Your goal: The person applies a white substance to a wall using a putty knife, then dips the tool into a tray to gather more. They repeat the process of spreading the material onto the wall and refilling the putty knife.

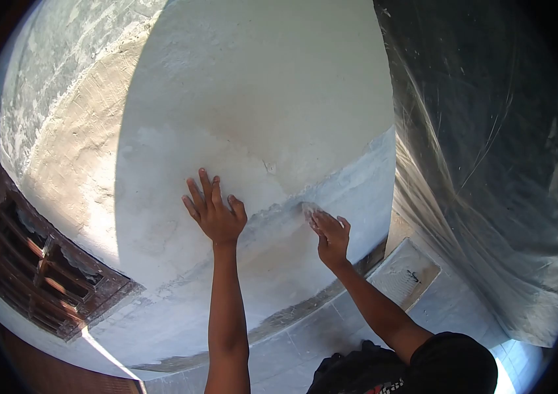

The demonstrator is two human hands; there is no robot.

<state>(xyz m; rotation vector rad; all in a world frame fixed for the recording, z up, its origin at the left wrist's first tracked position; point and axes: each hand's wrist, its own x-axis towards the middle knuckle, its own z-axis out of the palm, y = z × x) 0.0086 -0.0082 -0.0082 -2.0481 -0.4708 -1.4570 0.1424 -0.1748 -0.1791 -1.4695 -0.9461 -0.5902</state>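
Note:
My left hand [218, 217] lies on the plastered wall [259, 98], its fingers spread and nothing in them. To its right, my right hand [330, 238] is closed over a small greyish-white dusty piece [309, 209], pressed at the wall along a rough seam. Above that seam [272, 209] the plaster is smooth and pale; below it runs a bluish-grey band. White dust coats the fingertips of my right hand. What the small piece is made of, I cannot tell.
A clear plastic sheet [449, 171] hangs to the right of the wall. At lower left is a brown wooden window frame [49, 269] with bars. A shallow tray-like board [407, 272] lies at lower right on the grey tiled floor [311, 335]. Sunlight falls on the wall's left side.

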